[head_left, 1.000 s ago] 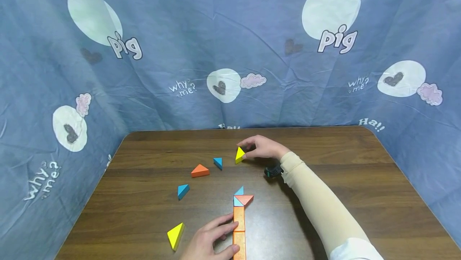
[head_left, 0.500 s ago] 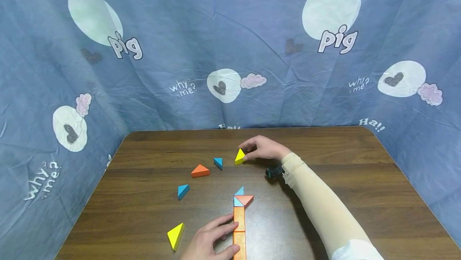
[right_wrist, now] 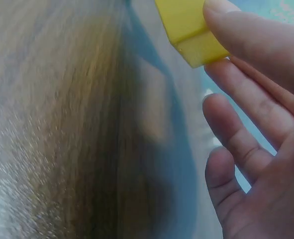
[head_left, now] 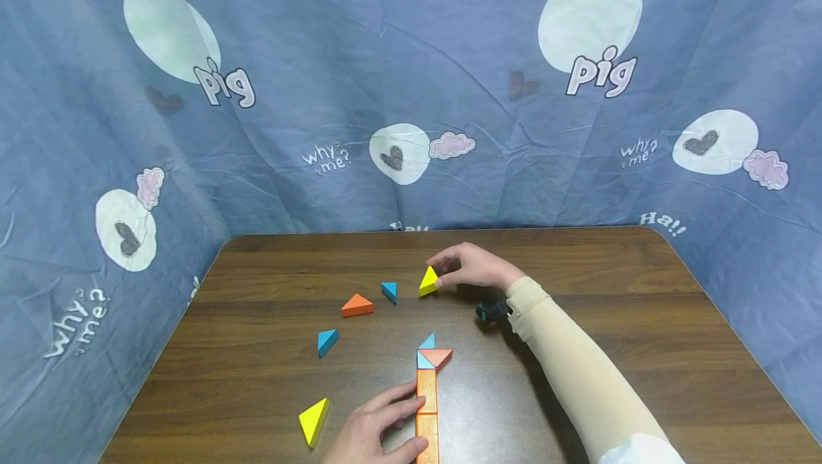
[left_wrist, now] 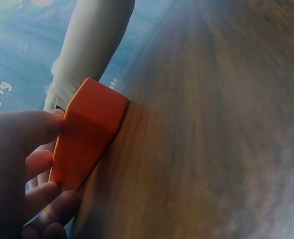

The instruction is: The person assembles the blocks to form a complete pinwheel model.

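In the head view, my right hand pinches a yellow triangular block between thumb and fingers towards the back of the table. The right wrist view shows this yellow block at the thumb tip, with the other fingers apart below. My left hand rests its fingertips and thumb against the left side of two orange rectangular blocks laid end to end. Above them sit a light blue triangle, a salmon triangle and another light blue triangle. The orange block fills the middle of the left wrist view.
Loose triangular blocks lie left of the row: a small blue one, an orange-red one, another blue one and a large yellow one. The brown wooden table ends at a blue printed cloth.
My right hand has shifted slightly to the right and nearer with the yellow triangular block, which has turned a little. My left hand and the row of blocks stay put.
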Available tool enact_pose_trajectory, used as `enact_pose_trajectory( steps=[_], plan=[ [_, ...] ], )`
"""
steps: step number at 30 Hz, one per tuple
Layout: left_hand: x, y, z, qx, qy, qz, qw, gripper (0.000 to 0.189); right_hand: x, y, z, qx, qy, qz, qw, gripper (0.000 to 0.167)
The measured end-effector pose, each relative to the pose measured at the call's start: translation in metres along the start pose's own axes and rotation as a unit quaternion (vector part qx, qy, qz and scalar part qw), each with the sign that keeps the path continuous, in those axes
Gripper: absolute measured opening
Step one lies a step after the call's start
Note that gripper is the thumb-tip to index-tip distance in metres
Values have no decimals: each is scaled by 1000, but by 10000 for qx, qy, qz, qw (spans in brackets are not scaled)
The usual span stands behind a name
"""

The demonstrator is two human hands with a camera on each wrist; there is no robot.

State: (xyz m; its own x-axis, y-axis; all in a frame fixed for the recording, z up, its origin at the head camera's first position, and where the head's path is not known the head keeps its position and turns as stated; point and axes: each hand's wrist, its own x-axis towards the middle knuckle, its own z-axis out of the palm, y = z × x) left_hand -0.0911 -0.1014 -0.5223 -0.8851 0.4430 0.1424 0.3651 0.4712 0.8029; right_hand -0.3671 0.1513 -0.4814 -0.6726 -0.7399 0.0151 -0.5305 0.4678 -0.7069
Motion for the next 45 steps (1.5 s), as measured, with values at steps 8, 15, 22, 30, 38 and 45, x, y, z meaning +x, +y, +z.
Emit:
enact_pose_trajectory(
  steps=[8,15,22,30,38,45],
  plan=[
    [2,0,-2,43,-162,-140,9998,48,-6,-10,3,153,-73,-51,9998,52],
    [1,-1,-1,45,-63,-15,10000,47,-9,-16,7,193,-115,-190,9996,50],
    [0,-1,-1,-17,-51,-8,10000,46,-12,-22,9,309,-170,-288,9990,52],
    [2,0,-1,-42,-84,-44,9999,47,-16,-32,11,250,-232,-458,9984,50],
    [2,0,-2,-40,-174,-139,9997,47,-17,-33,19,235,-378,-677,9967,49],
    [1,-1,0,107,33,134,9998,46,-18,-35,24,236,-518,-789,9953,48]
  ],
)
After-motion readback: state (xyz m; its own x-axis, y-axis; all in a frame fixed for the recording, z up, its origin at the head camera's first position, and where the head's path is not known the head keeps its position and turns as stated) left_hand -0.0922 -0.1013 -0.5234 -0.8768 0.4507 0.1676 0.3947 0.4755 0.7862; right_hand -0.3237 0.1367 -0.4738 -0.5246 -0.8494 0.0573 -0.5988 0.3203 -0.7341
